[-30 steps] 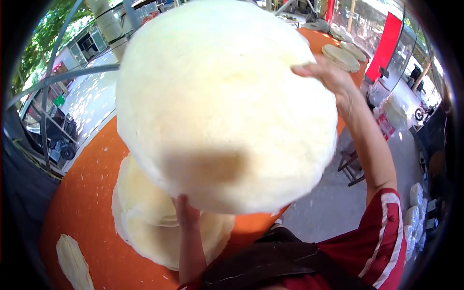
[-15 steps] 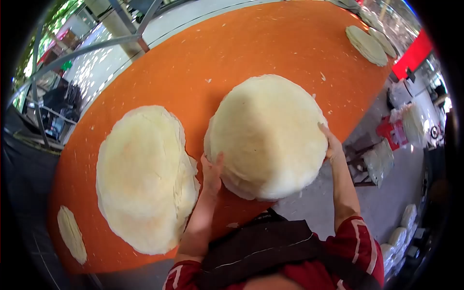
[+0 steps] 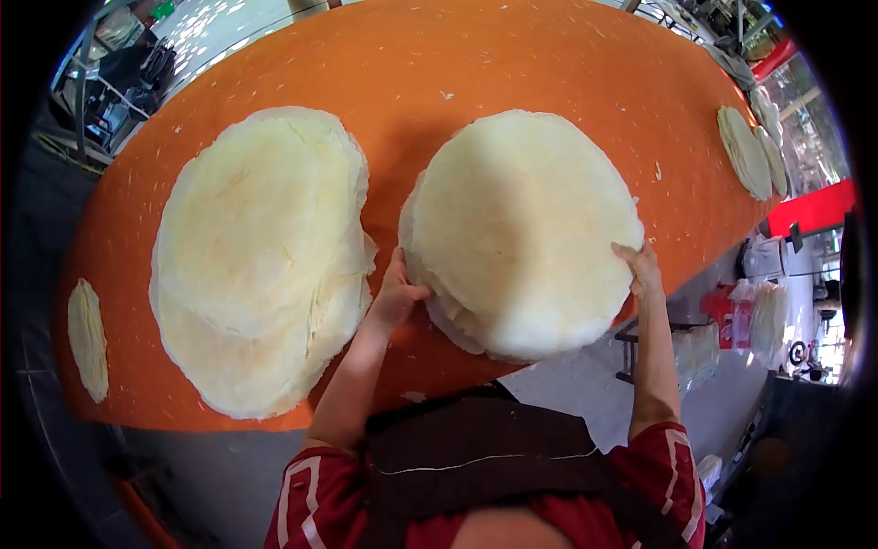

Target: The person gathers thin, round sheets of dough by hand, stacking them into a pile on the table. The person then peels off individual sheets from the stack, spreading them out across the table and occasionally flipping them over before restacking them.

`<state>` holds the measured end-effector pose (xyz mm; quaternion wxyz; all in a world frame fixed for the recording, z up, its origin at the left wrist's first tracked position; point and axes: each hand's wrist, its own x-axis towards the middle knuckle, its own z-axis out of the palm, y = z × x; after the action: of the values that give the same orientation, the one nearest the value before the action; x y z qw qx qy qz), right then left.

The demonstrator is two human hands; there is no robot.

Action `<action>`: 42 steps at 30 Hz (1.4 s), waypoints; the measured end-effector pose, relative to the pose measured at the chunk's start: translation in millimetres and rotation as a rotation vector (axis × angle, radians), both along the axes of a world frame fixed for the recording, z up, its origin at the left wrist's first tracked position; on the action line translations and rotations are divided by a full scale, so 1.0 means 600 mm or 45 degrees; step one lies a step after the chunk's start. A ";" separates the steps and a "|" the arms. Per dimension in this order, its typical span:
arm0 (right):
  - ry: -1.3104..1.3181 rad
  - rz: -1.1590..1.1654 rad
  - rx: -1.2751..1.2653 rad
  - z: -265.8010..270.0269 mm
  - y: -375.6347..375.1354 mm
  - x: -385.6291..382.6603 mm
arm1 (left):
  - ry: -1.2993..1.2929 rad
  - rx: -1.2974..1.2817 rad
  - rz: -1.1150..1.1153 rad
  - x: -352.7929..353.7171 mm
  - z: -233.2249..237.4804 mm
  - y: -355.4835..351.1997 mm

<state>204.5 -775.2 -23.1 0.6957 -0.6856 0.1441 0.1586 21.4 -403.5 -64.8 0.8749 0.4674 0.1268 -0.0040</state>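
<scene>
A thick stack of thin round pale flatbreads [image 3: 530, 210] lies near the front edge of the orange table, and both my hands hold its sides. My left hand [image 3: 399, 291] grips the left rim, its fingers against the edge and partly hidden. On the opposite side, my right hand [image 3: 643, 267] has its thumb over the top sheet, with the other fingers around the rim. Several lower sheets stick out unevenly at the stack's lower left. A second, wider pile of flatbreads [image 3: 256, 247] sits to the left, made of overlapping sheets with ragged, folded right edges.
The orange tabletop [image 3: 476, 59] has small pale flakes scattered over it. A narrow-looking flatbread piece [image 3: 88, 340] lies at the far left edge, and small flatbreads [image 3: 744, 154] lie at the far right. Beyond the right edge are plastic-wrapped bundles [image 3: 766, 320] and a red container [image 3: 719, 313].
My view has turned, so both stacks sit higher in the picture. My left hand has shifted its hold on the rim; my right hand still grips the other side.
</scene>
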 end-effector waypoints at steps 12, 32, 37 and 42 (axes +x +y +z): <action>0.283 0.136 0.325 0.027 -0.008 0.023 | 0.123 -0.084 0.271 -0.012 0.031 0.002; -0.067 0.234 -0.269 -0.007 -0.047 0.012 | 0.177 -0.310 0.030 0.014 0.017 -0.007; 0.308 0.331 -1.160 0.012 -0.049 0.069 | 0.219 -0.193 0.041 0.018 0.033 -0.009; -0.971 0.640 -1.267 0.071 0.073 -0.049 | 0.269 0.269 0.111 0.027 0.024 -0.021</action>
<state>175.4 -731.6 19.6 0.2412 -0.9450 -0.2196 -0.0229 37.6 -416.1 -50.6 0.8019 0.5479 0.2382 -0.0018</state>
